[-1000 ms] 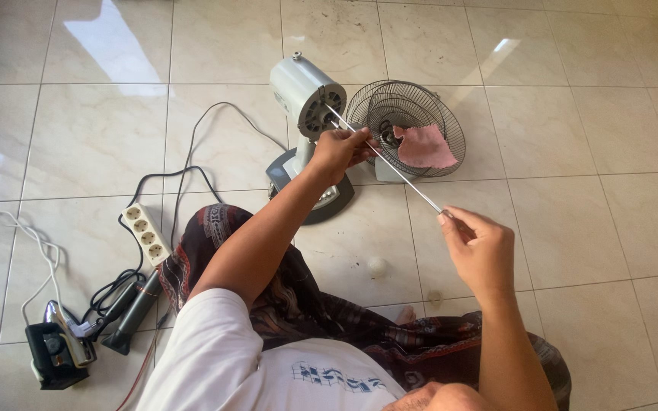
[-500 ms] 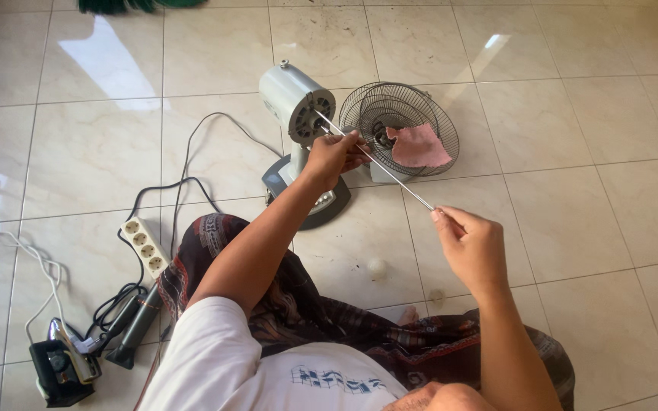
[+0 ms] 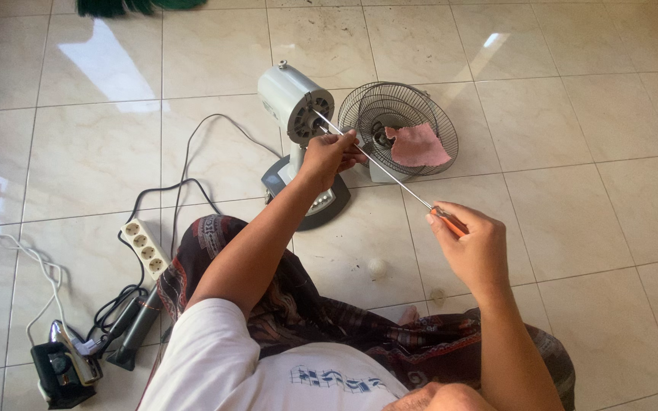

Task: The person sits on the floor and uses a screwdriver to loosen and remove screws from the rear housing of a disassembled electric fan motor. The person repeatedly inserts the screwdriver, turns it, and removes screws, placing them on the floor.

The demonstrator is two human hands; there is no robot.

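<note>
Head view: glossy cream tile floor (image 3: 573, 114) with dark grout lines, window glare at upper left, green bristles (image 3: 135, 6) at the top edge. Left to right: one black charger-like box (image 3: 59, 373) with white cable (image 3: 17, 262), one white power strip (image 3: 145, 247) on a black cord, one fan body (image 3: 295, 103) on its dark base, grille off, one wire fan grille (image 3: 397, 125) lying just right of it with one pink rag (image 3: 418, 144) on it. One small white round object (image 3: 377, 267) on the tile near the knee. Left hand (image 3: 329, 156) pinches the middle of one long screwdriver (image 3: 378, 167), tip at the motor face. Right hand (image 3: 470, 247) clenched around its orange handle, near the person
</note>
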